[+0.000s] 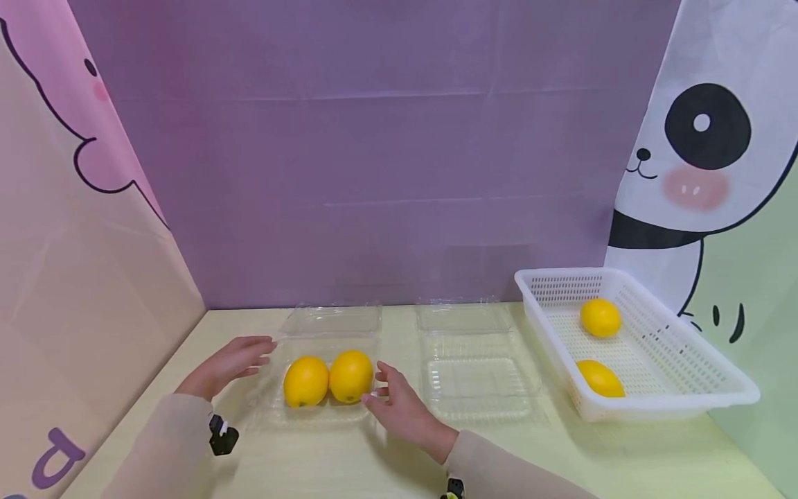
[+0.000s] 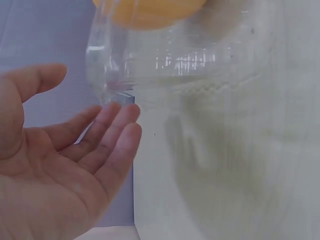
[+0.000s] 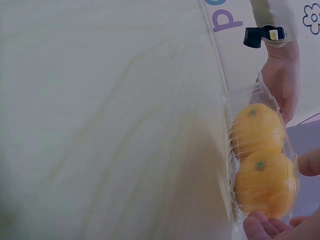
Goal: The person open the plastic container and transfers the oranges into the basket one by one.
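Two oranges, the left orange (image 1: 306, 381) and the right orange (image 1: 352, 376), sit side by side in a clear plastic clamshell box (image 1: 324, 414) whose lid (image 1: 333, 321) is folded back. My left hand (image 1: 232, 362) is held just off the box's left side, palm facing it, with fingers loosely extended and nothing in them; the left wrist view shows the fingertips close to the box wall. At the opposite side, my right hand (image 1: 402, 410) has its thumb and fingers spread right by the right orange. In the right wrist view, its fingertips (image 3: 256, 227) lie near the box's end.
A second clear clamshell box (image 1: 476, 378) stands open to the right, with no fruit in it. Further right, a white perforated basket (image 1: 679, 398) holds an upper orange (image 1: 600, 317) and a lower orange (image 1: 600, 379). A purple cloth backdrop (image 1: 386, 173) rises behind the table.
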Tool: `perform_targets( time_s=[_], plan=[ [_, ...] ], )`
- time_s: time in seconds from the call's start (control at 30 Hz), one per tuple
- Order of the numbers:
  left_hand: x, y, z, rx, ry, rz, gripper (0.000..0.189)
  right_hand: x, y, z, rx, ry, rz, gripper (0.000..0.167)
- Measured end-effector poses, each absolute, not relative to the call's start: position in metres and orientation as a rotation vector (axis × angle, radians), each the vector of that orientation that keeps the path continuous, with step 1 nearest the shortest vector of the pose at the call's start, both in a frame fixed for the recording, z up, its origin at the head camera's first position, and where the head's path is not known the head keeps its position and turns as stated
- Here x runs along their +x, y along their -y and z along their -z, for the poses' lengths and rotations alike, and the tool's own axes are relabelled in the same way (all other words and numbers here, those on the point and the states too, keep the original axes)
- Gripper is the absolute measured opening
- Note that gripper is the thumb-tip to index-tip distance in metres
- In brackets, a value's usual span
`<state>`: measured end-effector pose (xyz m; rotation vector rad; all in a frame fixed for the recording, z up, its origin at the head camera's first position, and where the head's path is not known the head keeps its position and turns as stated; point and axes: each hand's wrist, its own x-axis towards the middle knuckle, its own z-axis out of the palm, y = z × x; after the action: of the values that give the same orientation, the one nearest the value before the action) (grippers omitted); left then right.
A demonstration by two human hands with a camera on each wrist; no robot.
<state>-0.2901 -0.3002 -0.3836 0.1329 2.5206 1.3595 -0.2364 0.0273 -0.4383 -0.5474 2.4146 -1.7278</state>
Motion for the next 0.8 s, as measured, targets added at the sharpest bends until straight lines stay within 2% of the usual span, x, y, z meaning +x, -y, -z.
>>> perform_targets(
  time_s=[0.8],
  plan=[
    [-0.275,0.293,0.398,-0.023,-2.510,-1.550,0.065,-0.235,-0.025,0.436,-0.523,-2.427,1.727,0.070]
  ],
)
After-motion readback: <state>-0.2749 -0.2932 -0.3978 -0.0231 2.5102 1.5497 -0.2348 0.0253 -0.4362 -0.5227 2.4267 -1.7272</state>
